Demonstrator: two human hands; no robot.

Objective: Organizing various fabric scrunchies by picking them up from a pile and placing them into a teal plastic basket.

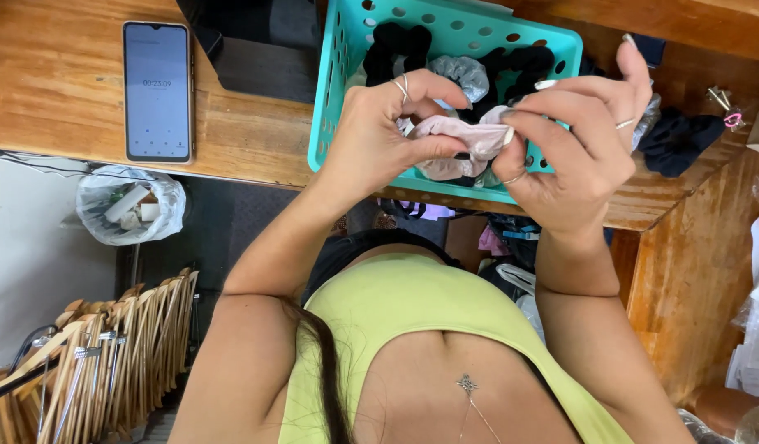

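A wooden worktop (59, 90) carries a teal basket (334, 99) of scrunchies. Just above its near rim, a pale pink scrunchie (466, 136) stretches sideways between 2 hands: left hand (379, 136) and right hand (581, 152) each pinch 1 end, equally near.

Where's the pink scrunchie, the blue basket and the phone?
Pink scrunchie (466, 136), head view, its middle fold.
Basket (330, 99), head view, its left wall.
Phone (157, 90), head view, middle of its screen.

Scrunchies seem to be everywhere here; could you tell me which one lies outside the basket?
The dark navy scrunchie, lying alone on the wooden table right of the teal basket.
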